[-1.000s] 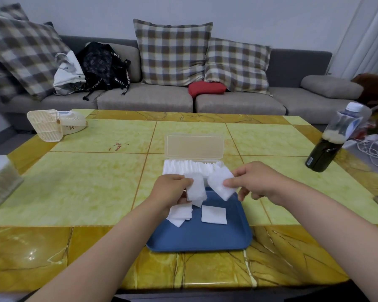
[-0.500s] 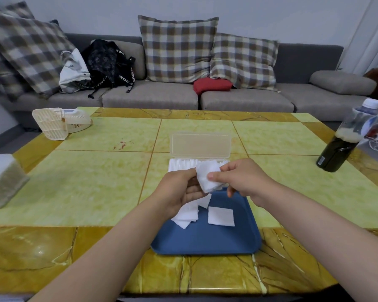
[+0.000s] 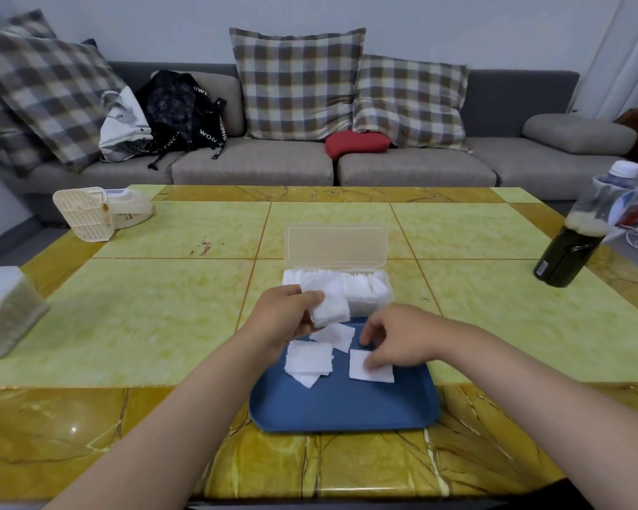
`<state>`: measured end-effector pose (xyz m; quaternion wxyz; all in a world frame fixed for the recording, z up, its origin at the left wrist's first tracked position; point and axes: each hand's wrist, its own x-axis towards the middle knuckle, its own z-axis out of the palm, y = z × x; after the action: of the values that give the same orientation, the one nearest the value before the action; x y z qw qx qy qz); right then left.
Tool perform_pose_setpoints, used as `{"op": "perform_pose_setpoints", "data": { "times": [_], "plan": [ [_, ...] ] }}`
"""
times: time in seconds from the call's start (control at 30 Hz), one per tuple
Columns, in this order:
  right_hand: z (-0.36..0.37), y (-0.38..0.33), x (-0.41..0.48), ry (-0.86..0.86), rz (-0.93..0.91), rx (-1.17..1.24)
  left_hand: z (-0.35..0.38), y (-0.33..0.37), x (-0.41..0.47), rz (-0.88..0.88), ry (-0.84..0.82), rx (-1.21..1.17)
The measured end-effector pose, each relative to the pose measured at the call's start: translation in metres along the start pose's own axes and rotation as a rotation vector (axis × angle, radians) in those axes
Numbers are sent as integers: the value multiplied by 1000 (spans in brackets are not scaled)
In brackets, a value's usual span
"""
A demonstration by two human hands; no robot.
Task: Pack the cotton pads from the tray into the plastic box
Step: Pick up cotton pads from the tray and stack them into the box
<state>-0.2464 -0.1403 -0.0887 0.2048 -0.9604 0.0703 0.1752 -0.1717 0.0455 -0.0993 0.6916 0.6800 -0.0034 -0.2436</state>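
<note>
A blue tray point(image 3: 343, 410) lies on the table in front of me with several white square cotton pads point(image 3: 308, 358) on it. Just behind it stands the clear plastic box point(image 3: 374, 294), lid raised, packed with white pads. My left hand point(image 3: 286, 318) holds a small stack of cotton pads point(image 3: 330, 305) above the tray's far edge, close to the box. My right hand point(image 3: 398, 338) reaches down onto the tray, fingertips touching a single pad point(image 3: 371, 368); whether it grips it is unclear.
A dark drink bottle point(image 3: 571, 248) stands at the right. A cream-coloured small fan point(image 3: 96, 211) lies at the far left, a frosted container point(image 3: 4, 311) at the left edge. A sofa with cushions and bags lies beyond the yellow-tiled table point(image 3: 144, 318).
My right hand passed its pad to the stack in my left hand, then dropped to the tray onto another pad. My left hand stays near the box with the stack.
</note>
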Motion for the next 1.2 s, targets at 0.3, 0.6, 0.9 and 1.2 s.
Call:
{"op": "perform_pose_setpoints", "data": {
  "times": [0.3,0.6,0.9,1.2],
  "plan": [
    [-4,2,-6,-115,-41,-59,2,0,0,-22,-38,-33],
    [-34,-10,-19,104,-56,905,7,-4,-2,-3,-55,22],
    [-27,-19,-6,306,5,630,9,3,-9,-6,-266,-32],
    [-28,-18,4,338,-17,438,11,4,-9,1,-271,30]
  ]
}}
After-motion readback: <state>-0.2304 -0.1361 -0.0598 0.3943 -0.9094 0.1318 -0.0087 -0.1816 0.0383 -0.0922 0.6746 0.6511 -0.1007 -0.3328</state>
